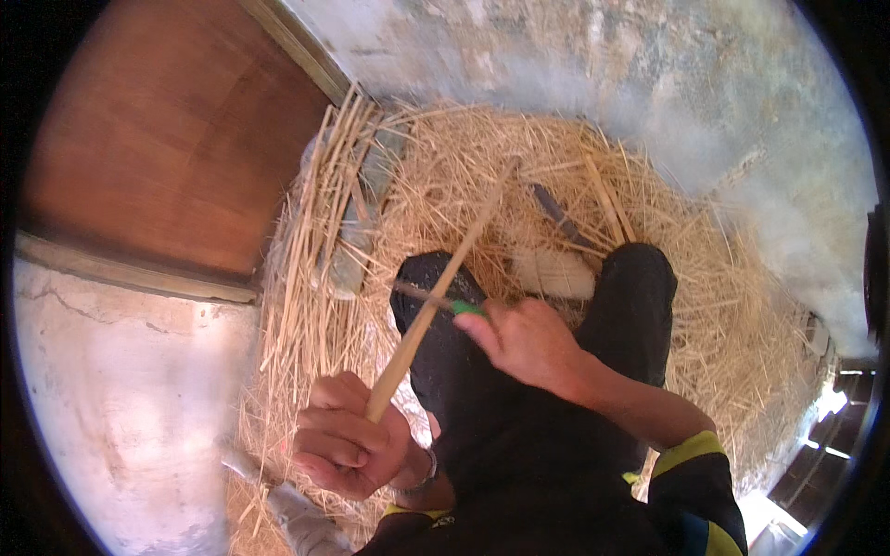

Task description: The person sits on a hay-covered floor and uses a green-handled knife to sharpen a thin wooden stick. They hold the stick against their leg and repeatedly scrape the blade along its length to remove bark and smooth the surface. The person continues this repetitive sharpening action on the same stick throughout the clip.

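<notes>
On straw heap (556,176) by plastered wall (649,65): left hand (348,445) grips stick (445,278), right hand (528,338) grips green-handled knife (436,298).

Stick (445,278) over straw (723,306) (door (167,139) left)

No packages, labels, signs or screens show anywhere in the view: around the heap of straw (519,185) there is only bare plastered wall, a wooden door panel and rough floor, none of it carrying any printed sheet, wrapper or display
</notes>
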The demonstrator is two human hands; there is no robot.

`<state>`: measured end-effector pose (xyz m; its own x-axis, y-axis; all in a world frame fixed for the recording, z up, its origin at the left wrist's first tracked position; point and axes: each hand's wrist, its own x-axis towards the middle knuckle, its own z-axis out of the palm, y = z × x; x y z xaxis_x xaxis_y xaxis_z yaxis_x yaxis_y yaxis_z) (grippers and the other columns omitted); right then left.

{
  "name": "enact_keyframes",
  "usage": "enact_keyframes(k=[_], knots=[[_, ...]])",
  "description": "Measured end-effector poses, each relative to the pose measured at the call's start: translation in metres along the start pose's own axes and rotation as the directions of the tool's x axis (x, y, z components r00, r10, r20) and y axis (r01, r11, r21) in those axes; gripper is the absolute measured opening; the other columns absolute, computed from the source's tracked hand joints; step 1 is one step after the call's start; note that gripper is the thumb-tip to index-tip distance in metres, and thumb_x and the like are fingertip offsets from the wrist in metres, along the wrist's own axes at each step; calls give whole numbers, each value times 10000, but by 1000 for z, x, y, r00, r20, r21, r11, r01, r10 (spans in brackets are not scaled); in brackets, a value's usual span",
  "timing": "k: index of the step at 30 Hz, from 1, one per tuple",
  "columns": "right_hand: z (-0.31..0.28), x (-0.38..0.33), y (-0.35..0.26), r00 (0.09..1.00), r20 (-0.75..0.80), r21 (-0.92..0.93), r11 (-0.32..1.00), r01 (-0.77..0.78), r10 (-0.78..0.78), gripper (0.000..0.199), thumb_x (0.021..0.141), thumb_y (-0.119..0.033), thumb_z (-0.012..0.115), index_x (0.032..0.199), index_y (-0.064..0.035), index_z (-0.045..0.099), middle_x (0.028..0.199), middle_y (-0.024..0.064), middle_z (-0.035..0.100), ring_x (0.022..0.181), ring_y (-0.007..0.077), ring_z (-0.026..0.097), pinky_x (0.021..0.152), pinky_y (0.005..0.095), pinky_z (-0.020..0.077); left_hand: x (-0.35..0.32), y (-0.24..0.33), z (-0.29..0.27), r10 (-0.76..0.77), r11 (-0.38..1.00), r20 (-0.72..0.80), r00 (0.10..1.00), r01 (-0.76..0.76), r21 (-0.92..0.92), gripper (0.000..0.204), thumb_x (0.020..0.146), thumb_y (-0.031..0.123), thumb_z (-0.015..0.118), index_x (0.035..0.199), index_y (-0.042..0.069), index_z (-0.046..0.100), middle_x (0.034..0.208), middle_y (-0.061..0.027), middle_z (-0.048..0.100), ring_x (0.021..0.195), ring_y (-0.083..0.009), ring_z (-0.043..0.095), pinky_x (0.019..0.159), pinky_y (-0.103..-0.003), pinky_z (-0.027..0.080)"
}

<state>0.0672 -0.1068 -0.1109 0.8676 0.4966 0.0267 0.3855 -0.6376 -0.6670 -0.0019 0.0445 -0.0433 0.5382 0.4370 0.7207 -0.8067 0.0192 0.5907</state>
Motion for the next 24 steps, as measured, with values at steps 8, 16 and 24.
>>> enact_keyframes(k=[8, 16, 24], knots=[[17, 14, -12, 989, -107, 0, 995, 104, -104, 474, 947, -425, 509, 766, -3, 625, 529, 220, 561, 502, 408, 589, 483, 478, 491, 14, -5, -15, -106, 987, -157, 982, 84, -139, 449, 1034, 349, 276, 637, 153, 352, 427, 8, 298, 431, -135, 306, 432, -256, 257], [36, 10, 91, 989, -67, -232, 962, -145, 133, 538, 989, -439, 403, 814, 24, 616, 648, 215, 614, 617, 409, 620, 546, 497, 491, 6, 46, -15, 122, 992, -106, 987, -122, 5, 387, 1025, 315, 301, 664, 177, 312, 451, 46, 268, 373, -61, 214, 394, -239, 246], [-15, -31, -10, 999, -46, 358, 933, 41, -26, 373, 987, -372, 447, 902, -17, 525, 660, 212, 588, 610, 432, 589, 558, 515, 454, 1, 31, 2, -88, 996, 68, 994, 89, -15, 435, 1000, 454, 347, 676, 163, 357, 465, 36, 272, 385, -67, 220, 396, -246, 202]])
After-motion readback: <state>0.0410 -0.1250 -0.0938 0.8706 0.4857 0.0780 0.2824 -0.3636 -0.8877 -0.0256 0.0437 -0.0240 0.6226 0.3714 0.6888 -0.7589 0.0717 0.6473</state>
